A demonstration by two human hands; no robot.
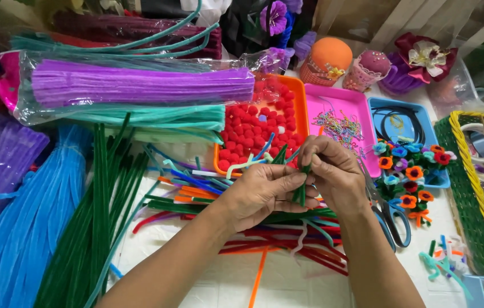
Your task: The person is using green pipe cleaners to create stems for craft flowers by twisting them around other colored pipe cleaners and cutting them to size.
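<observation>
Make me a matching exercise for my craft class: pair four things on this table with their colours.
Things:
1. tray of pompoms
2. tray of small chains
3. tray with the black cord
4. basket

Colours:
a. green and yellow
b. pink
c. orange
d. blue

Pairs: 1-c, 2-b, 3-d, 4-a

Both hands, left hand and right hand, pinch a green pipe cleaner.

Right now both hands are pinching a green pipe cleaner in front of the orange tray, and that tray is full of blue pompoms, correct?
Not quite. The head view shows the orange tray holds mostly red pompoms, not blue. The rest stands: the left hand and right hand pinch a green pipe cleaner in front of it.
</observation>
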